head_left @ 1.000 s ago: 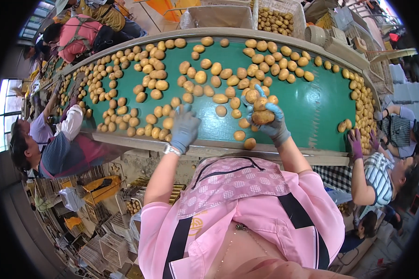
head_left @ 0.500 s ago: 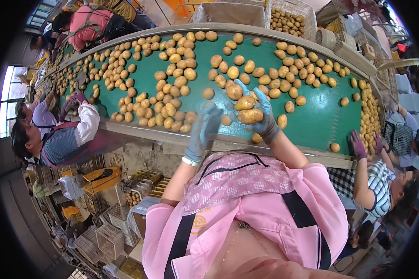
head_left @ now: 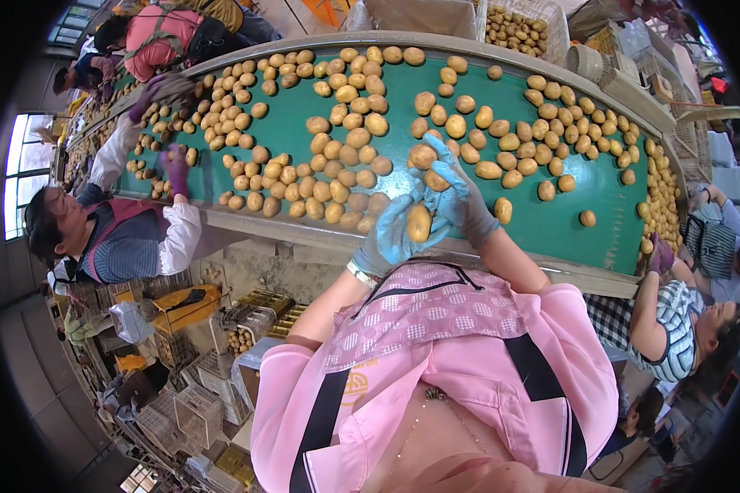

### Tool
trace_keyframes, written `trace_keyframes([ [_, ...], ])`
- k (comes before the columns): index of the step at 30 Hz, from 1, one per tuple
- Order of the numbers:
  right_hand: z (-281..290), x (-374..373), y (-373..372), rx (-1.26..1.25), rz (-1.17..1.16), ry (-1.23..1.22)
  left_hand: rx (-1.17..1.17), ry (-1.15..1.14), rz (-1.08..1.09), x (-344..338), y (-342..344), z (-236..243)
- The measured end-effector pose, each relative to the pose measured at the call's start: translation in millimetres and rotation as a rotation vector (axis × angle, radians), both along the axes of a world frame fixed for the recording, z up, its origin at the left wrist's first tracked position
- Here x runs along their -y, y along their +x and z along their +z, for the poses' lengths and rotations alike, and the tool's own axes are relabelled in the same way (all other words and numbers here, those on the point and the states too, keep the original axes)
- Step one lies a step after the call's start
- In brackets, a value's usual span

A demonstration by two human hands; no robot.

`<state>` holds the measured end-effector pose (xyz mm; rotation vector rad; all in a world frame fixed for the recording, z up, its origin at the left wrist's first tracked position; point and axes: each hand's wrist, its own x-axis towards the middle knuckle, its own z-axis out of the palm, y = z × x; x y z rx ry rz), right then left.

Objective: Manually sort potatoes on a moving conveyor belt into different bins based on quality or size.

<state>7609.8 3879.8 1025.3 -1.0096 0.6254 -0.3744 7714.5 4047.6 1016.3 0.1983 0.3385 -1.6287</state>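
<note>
My left hand (head_left: 390, 240), in a blue-grey glove, is closed around an oblong potato (head_left: 418, 223) near the front edge of the green belt. Just right of it and a little higher, my right hand (head_left: 460, 197), gloved the same way, holds potatoes (head_left: 423, 157) in its curled fingers, above the belt. The two hands are close together. Many loose potatoes (head_left: 353, 140) lie on the green conveyor belt (head_left: 600, 181) around and beyond them.
Co-workers stand at the left (head_left: 131, 238), far left (head_left: 156, 41) and right (head_left: 666, 329), some with gloved hands at the belt. Potatoes are massed along the belt's right end (head_left: 658, 189). A crate of potatoes (head_left: 514, 33) stands beyond the far rail (head_left: 370, 41); crates (head_left: 197, 411) fill the lower left.
My left hand has come off the belt to meet my right hand and now holds a potato. The belt's potatoes have shifted rightward. The left co-worker's arms now reach across the belt.
</note>
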Motion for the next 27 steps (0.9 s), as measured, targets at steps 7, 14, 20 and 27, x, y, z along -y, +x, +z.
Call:
trace_keyframes([
  [7, -15.1, -17.3, 32.2, -0.12, 0.023, -0.533, 0.069, 0.065, 0.002, -39.3, 33.5, -10.4],
  [14, -58.6, -33.6, 32.3, -0.101, 0.068, 0.075, -0.009, 0.057, 0.175, -54.2, 87.3, -6.2],
  [20, -65.6, 94.2, 64.6, -0.082, 0.088, 0.24, 0.652, 0.126, 0.063, -63.7, 131.5, 21.1],
  [27, -28.0, 218.7, 148.8, 0.03, -0.454, 0.317, 1.371, 0.186, 0.019, -71.3, 159.7, 20.5],
])
